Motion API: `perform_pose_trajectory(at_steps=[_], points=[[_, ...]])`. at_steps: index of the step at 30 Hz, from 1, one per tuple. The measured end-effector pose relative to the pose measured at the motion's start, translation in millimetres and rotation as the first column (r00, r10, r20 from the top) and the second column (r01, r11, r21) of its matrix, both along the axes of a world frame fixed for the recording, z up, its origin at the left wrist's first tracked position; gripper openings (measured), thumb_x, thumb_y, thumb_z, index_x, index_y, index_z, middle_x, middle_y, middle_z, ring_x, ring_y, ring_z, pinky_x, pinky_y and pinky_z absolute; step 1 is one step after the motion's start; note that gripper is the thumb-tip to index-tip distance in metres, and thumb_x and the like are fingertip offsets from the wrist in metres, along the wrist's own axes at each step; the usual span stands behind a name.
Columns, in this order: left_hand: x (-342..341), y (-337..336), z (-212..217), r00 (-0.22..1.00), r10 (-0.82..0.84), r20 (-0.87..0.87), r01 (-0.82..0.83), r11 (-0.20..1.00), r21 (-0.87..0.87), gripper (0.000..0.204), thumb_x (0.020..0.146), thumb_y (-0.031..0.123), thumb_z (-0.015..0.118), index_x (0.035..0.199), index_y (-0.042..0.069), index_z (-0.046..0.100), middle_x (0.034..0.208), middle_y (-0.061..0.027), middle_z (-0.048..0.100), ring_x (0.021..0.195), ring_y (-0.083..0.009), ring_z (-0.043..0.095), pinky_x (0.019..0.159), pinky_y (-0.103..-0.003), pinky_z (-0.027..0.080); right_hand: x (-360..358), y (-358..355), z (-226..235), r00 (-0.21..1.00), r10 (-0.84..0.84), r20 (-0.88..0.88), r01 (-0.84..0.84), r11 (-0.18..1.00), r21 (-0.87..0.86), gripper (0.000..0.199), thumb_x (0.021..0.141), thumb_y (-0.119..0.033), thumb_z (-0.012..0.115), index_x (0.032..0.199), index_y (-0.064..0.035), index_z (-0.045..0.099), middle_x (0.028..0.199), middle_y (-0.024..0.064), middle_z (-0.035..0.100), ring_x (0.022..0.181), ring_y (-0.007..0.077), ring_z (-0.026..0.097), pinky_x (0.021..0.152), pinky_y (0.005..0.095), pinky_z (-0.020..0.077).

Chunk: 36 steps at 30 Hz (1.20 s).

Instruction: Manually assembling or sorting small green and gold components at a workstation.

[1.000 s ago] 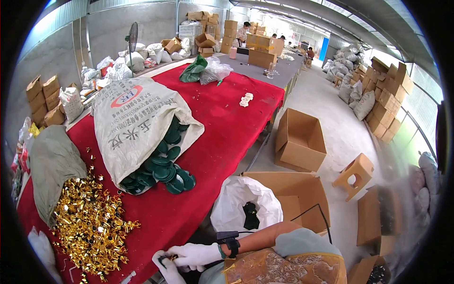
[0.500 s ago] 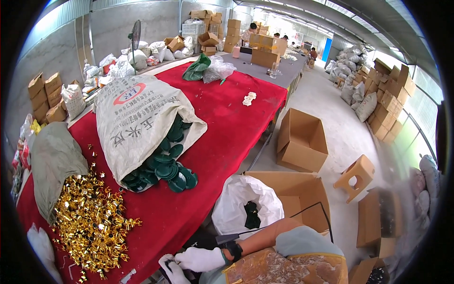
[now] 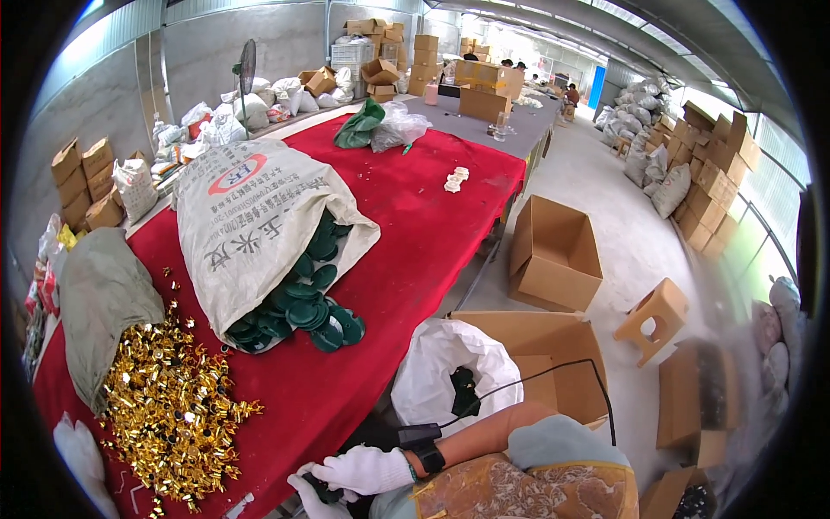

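Observation:
Both hands wear white gloves and meet low at the table's front edge. My right hand closes from above around a small dark green piece, and my left hand grips it from beneath. Fingers cover most of the piece, so its full shape is hidden. Beyond them on the red cloth lies a large white woven sack, its mouth spilling dark green discs. Farther left is a heap of shiny gold-coloured metal pieces, coming out of a grey-green sack.
A white bag with dark green pieces inside stands right of the table, against an open carton. Another open carton and a tan plastic stool are on the floor. A black cable arcs above my right forearm.
My right hand has shifted slightly up and left, its fingers now over the dark green piece, which shows more clearly between the hands. The view has tilted a little.

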State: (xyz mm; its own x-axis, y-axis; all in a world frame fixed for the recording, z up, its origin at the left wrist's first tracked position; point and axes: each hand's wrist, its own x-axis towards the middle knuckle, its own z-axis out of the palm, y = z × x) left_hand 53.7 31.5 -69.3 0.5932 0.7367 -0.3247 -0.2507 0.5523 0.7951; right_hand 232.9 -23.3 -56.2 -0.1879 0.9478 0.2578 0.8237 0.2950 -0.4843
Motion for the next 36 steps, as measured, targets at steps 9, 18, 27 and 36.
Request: perform_pose_trajectory(at_steps=[9,18,27,36], points=[[4,-29,12,0.958,0.121,-0.259,-0.024,0.938,0.347,0.055,0.115,0.059,0.04,0.137,0.011,0.055,0.132,-0.0062,0.062,0.116,-0.0202,0.059,0.1,-0.036,0.048,-16,-4,-19,0.956,0.047,-0.289,-0.097,0.982,-0.163,0.027,0.101,-0.027,0.064,0.106,0.0003,0.062,0.082,0.0174,0.066,0.076,0.0375,0.07,0.064,0.048,0.0536],[21,-16,13,0.926,0.137,-0.351,0.154,0.712,0.685,0.043,0.109,0.028,0.056,0.139,-0.002,0.046,0.127,-0.0184,0.054,0.12,-0.0307,0.055,0.112,-0.041,0.042,26,15,34,0.529,-0.676,-0.513,-0.34,0.385,-0.858,0.019,0.099,-0.028,0.062,0.088,-0.0124,0.063,0.062,-0.0028,0.049,0.046,0.0135,0.05,0.041,0.0357,0.0433],[11,-20,-7,0.987,0.14,0.079,-0.151,0.975,0.162,0.066,0.112,0.069,0.024,0.139,0.014,0.048,0.122,-0.0041,0.053,0.102,-0.0115,0.056,0.087,-0.028,0.051,14,5,23,0.964,0.171,-0.202,-0.198,0.972,-0.122,0.053,0.088,-0.019,0.082,0.133,-0.0041,0.058,0.103,0.0181,0.064,0.086,0.0389,0.07,0.073,0.0447,0.0579],[6,-29,-22,0.983,0.17,-0.071,-0.128,0.906,0.403,0.058,0.117,0.058,0.025,0.132,0.008,0.05,0.123,-0.0046,0.054,0.092,-0.0167,0.06,0.075,-0.036,0.055,-3,-12,9,0.984,0.149,-0.102,-0.158,0.984,-0.088,0.037,0.09,-0.014,0.079,0.119,-0.0025,0.06,0.095,0.0167,0.062,0.079,0.0371,0.068,0.065,0.0441,0.0554]])
